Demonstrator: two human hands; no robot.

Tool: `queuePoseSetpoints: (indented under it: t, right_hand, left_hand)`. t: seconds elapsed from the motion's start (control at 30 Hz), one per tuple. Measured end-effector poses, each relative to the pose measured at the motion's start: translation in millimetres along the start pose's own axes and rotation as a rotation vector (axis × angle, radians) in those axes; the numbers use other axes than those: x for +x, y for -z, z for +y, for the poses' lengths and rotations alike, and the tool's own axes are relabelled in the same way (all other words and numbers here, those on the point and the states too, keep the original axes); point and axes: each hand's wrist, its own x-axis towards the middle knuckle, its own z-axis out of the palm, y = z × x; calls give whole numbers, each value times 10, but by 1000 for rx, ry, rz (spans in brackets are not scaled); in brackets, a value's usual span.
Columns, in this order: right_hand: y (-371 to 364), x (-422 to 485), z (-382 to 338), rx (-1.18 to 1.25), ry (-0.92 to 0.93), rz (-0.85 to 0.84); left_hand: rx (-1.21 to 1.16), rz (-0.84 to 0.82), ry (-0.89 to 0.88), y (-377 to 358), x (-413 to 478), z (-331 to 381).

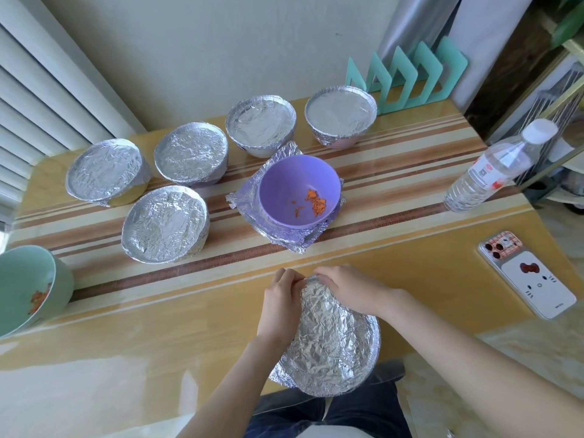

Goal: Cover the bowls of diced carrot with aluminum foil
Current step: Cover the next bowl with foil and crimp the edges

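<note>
At the 6 o'clock edge of the surface (pixel 158 327), the left hand (pixel 278 301) and right hand (pixel 347 292) are curling their fingers onto the foil (pixel 319 301), crimping it over the far rim of the wrapped bowl (pixel 335 352). The foil is looking light, soft and tear-prone, so pinching gently along the rim seems best. Toward 12 o'clock, the purple bowl (pixel 300 191) is sitting uncovered.

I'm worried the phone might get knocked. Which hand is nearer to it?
Right. Both hold the foiled bowl's far rim: the right hand on the side toward the phone, the left hand on the side away from it.
</note>
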Motion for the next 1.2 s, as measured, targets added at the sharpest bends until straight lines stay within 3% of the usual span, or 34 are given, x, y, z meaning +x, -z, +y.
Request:
queuePoseSetpoints:
  t: [0.13, 0.5, 0.93, 1.2]
  right_hand:
    - [-7, 15, -31, -49, 1, 19]
    - [9, -25, -4, 92, -84, -11]
    - [131, -49, -123, 144, -115, -171]
    - [122, -139, -83, 345, -155, -120]
  left_hand:
    - [9, 14, -6, -21, -13, 19]
    - [33, 29, -16, -44, -63, 26]
    - [88, 62, -94, -43, -144, 41]
    - [115, 86, -70, -14, -139, 64]
